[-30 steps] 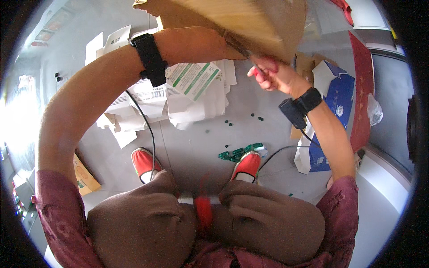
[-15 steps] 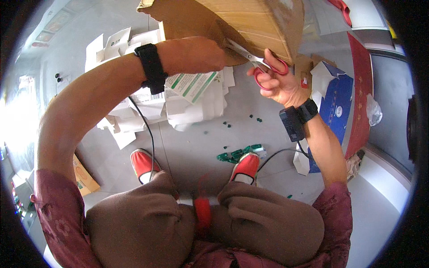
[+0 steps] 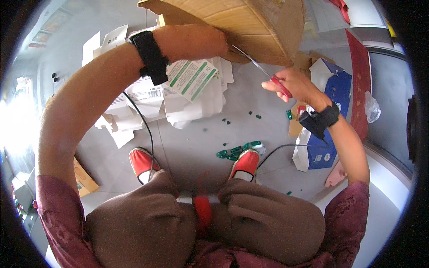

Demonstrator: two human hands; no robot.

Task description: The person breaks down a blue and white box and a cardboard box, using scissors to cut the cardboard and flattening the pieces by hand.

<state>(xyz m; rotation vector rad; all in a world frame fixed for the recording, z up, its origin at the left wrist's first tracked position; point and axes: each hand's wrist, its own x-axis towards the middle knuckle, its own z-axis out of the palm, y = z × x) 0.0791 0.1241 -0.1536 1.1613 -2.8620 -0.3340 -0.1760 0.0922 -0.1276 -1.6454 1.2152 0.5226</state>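
A large brown cardboard box (image 3: 254, 27) stands tilted at the top of the view. My left hand (image 3: 213, 42) is closed at its lower edge; the fingertips are hidden from me. Red-handled scissors (image 3: 278, 85) are in my right hand (image 3: 295, 85), whose fingers are wrapped round the handles. The blades look nearly closed and point up and left, their tip at the cardboard edge close to my left hand.
Flattened white cartons (image 3: 192, 107) are piled on the floor to the left. Green pieces (image 3: 239, 151) lie by my right shoe (image 3: 246, 164). A blue and white carton (image 3: 328, 111) and a red panel (image 3: 359, 89) stand at the right. Black cables run from both wrists.
The scissors have gone from open to nearly closed, and my right hand has turned and moved slightly right and down. My left hand stays at the box edge, shifted slightly up.
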